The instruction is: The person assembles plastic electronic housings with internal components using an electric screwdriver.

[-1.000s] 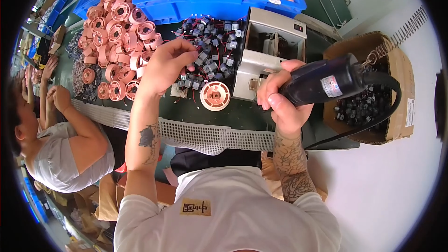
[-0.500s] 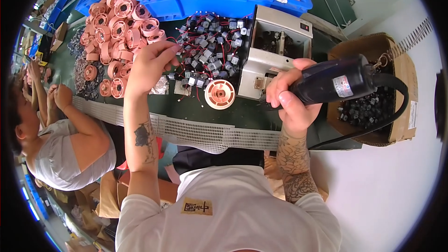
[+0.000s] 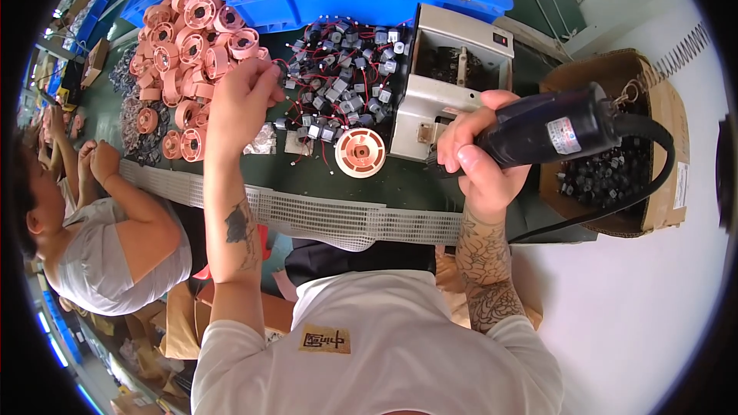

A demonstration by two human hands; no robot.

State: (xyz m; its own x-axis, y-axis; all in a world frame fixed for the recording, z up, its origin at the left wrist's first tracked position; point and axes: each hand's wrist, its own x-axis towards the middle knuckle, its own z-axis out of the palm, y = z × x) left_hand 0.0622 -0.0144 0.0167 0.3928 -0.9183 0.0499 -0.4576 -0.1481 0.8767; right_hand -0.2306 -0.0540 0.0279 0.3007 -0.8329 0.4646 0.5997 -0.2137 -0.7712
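Right hand (image 3: 484,165) grips driver (image 3: 534,134); bare tabletop (image 3: 415,186) beside mesh edging (image 3: 411,227).

Right hand (image 3: 490,177) grips a black corded power tool (image 3: 542,132). Left hand (image 3: 242,106) has fingers curled; contents cannot be made out. Pink wheel-shaped parts (image 3: 192,50) are heaped left of and beyond it; small grey motors (image 3: 335,94) with red wires lie to its right. One pink round housing (image 3: 360,154) lies between the hands. Open carton (image 3: 666,169) stands right of the right hand.
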